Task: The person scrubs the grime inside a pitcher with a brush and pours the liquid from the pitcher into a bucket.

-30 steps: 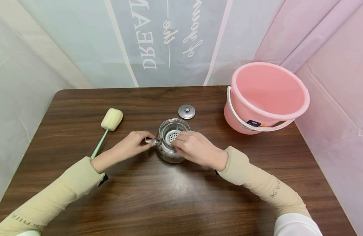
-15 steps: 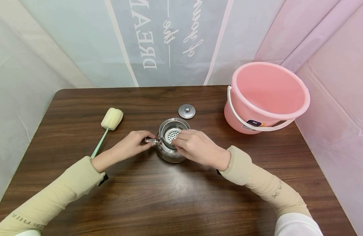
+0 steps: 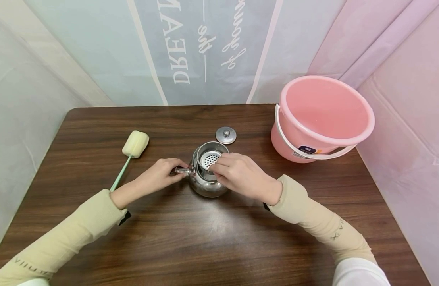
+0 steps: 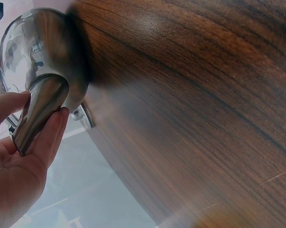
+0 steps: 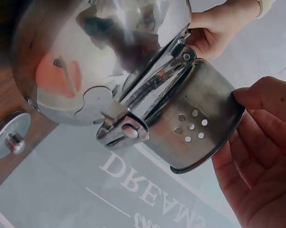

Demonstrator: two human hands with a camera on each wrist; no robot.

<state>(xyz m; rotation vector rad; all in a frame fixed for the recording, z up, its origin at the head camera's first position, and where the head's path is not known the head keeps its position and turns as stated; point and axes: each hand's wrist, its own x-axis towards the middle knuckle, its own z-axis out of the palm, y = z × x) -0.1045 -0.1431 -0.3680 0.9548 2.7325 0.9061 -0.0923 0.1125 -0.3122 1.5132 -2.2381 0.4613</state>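
A shiny steel teapot (image 3: 205, 190) stands on the wooden table (image 3: 176, 246). My left hand (image 3: 166, 171) grips its spout (image 4: 43, 107), thumb on one side and fingers on the other. At the pot's mouth, my right hand (image 3: 242, 174) pinches the rim of a perforated metal strainer basket (image 5: 195, 123) between thumb and fingers. The basket is partly raised out of the pot and slightly tilted; its lower end remains at the opening. Behind the pot lies the round knobbed lid (image 3: 226, 135), knob up.
To the right stands a pink bucket (image 3: 291, 141) with its white handle hanging down in front. On the left lies a pale yellow sponge brush (image 3: 135, 144), its green handle partly hidden by the left forearm. A printed curtain (image 3: 212, 91) rises behind the table.
My right hand has raised the strainer basket from inside the pot, so its rim now sits above the mouth. The left hand has stayed on the spout.
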